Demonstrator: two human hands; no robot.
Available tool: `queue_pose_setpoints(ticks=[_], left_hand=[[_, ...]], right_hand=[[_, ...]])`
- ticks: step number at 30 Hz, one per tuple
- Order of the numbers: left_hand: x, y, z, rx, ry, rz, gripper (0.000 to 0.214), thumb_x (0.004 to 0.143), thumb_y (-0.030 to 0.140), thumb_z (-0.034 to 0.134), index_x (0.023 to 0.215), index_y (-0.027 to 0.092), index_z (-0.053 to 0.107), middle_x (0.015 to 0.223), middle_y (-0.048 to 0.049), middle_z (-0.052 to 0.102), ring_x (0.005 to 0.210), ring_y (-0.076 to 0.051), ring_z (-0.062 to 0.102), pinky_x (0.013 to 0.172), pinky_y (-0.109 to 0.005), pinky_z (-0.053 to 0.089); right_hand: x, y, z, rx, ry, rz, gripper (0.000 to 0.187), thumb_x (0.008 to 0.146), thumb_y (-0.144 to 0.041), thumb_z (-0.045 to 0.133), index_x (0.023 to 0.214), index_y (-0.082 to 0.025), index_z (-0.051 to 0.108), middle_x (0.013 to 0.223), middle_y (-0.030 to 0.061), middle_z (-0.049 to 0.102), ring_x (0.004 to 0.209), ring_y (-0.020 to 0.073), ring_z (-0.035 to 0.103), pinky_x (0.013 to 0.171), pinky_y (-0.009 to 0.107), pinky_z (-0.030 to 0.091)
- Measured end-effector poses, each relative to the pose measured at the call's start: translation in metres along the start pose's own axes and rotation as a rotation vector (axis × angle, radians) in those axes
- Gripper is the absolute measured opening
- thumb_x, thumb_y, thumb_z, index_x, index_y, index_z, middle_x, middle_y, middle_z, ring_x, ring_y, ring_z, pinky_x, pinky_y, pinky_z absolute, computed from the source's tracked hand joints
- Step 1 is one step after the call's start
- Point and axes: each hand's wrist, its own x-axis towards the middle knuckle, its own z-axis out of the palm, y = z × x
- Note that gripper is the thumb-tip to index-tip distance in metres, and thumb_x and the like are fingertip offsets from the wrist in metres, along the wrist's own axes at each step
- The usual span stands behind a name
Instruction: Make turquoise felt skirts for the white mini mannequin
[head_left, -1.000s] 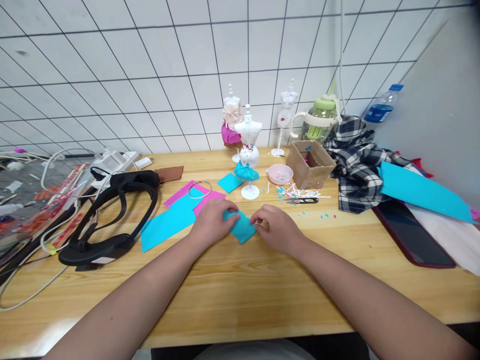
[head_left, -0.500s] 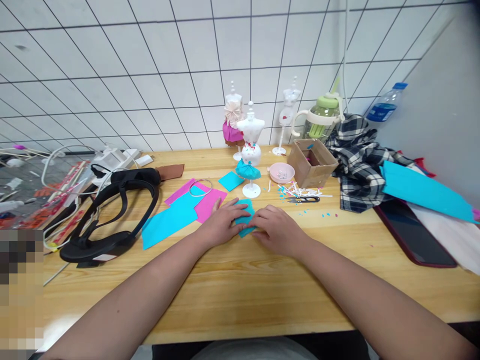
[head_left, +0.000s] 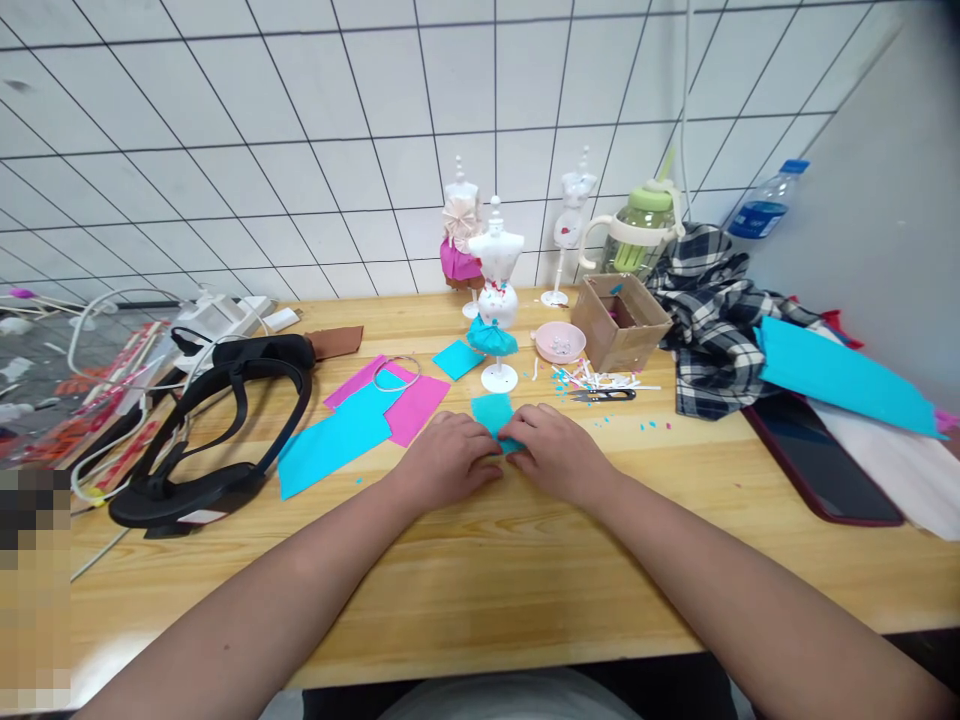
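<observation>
A small piece of blue crepe paper [head_left: 491, 410] lies on the wooden table between my hands. My left hand [head_left: 454, 457] is closed at the paper's near left edge, its fingertips pinching there. From the other side my right hand [head_left: 551, 450] pinches the near right edge, with the fingers curled. The two hands almost meet, and they hide the lower part of the paper. Just beyond stands a white mini dress form [head_left: 498, 260] wearing a gathered blue paper skirt [head_left: 492, 338]. Another blue paper square [head_left: 458, 360] rests to its left.
Left are blue sheets [head_left: 335, 450], pink paper [head_left: 421, 405], a wire ring [head_left: 397, 374] and a black headset [head_left: 210, 490]. Right are a pink dish [head_left: 561, 343], thread snips [head_left: 604, 395], scraps, a cardboard box [head_left: 621, 335], plaid cloth [head_left: 705, 370] and a phone [head_left: 825, 465]. Two more dress forms stand behind.
My left hand has slid toward me off the paper's top left side and now pinches its near edge. More of the paper's far part shows. The view has shifted slightly.
</observation>
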Motion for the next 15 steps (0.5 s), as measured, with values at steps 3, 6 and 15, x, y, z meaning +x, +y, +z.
queue_pose_setpoints(ticks=[3,6,15], left_hand=[[0.0017,0.0031,0.0025,0.046,-0.020,-0.015,0.015,0.087,0.029,0.057,0.094,0.024,0.069,0.093,-0.0024,0.071,0.089,-0.020,0.062,0.077,-0.034,0.040],[0.0013,0.0022,0.0014,0.081,-0.018,-0.008,0.017,0.089,0.029,0.054,0.092,0.024,0.070,0.087,-0.0025,0.070,0.085,-0.019,0.062,0.078,-0.035,0.039],[0.0004,0.0097,0.0038,0.032,0.018,-0.073,0.016,0.085,0.027,0.059,0.098,0.024,0.069,0.091,-0.0034,0.069,0.086,-0.021,0.061,0.074,-0.033,0.044]], right_hand=[[0.0010,0.0018,-0.0008,-0.004,-0.044,-0.010,0.009,0.087,-0.024,0.059,0.093,-0.021,0.065,0.093,0.0034,0.063,0.091,0.0189,0.052,0.079,0.029,0.037],[0.0023,0.0040,0.0001,-0.001,-0.109,-0.013,0.013,0.090,-0.025,0.054,0.089,-0.022,0.067,0.089,0.0035,0.064,0.090,0.0182,0.054,0.078,0.028,0.037],[0.0022,0.0014,0.0052,0.050,-0.140,0.032,0.014,0.090,-0.024,0.053,0.096,-0.020,0.065,0.093,0.0041,0.067,0.090,0.0173,0.060,0.074,0.026,0.038]])
